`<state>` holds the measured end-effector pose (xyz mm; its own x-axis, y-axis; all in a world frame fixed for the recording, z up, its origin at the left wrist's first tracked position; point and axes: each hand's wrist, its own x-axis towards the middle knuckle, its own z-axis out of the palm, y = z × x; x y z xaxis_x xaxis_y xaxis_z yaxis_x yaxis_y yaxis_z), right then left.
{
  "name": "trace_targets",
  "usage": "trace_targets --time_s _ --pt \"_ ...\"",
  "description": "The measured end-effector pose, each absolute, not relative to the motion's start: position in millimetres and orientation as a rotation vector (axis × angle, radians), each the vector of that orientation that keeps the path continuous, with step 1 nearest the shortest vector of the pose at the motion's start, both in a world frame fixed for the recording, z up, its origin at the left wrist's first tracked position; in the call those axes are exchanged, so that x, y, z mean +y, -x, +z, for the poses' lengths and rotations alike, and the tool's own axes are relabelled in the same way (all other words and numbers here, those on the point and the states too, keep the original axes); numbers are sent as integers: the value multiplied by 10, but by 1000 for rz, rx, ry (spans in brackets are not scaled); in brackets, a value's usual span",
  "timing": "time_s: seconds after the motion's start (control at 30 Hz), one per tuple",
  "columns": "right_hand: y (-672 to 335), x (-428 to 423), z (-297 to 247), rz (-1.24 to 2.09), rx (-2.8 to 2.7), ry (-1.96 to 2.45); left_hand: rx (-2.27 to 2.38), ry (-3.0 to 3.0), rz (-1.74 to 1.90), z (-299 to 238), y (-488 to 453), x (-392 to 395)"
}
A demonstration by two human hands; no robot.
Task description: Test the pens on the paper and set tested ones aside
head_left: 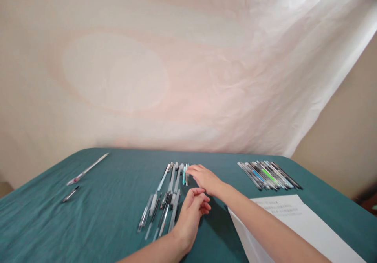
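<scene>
Several pens (pixel 172 178) lie in a cluster of two rough rows on the green cloth, left of my hands. My right hand (pixel 206 178) reaches over to the far row, its fingers stretched out and its fingertips at a thin pale stick-like pen (pixel 186 178). Whether they press on it cannot be made out. Beside that lies a short turquoise pen (pixel 184 175). Nearer to me, my left hand (pixel 191 212) is by the right side of the front row of pens (pixel 165 212). Its fingers are loosely curled and a little apart, with nothing visible in them.
At the right lies a tight row of pens (pixel 268 175), some blue and green. White paper (pixel 300 227) with faint writing lies under my right forearm. A long clear pen (pixel 88 169) and a short dark pen (pixel 70 194) lie at the left. A pale sheet (pixel 188 66) hangs behind.
</scene>
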<state>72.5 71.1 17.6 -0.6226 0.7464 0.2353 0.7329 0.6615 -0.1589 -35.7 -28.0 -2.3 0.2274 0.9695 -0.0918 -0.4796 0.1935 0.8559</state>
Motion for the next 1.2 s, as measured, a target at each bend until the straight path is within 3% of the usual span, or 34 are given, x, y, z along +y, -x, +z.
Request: trace_targets --time_s 1.2 --pt "-806 749 -46 6 -2688 1172 756 -829 1138 9 364 -280"
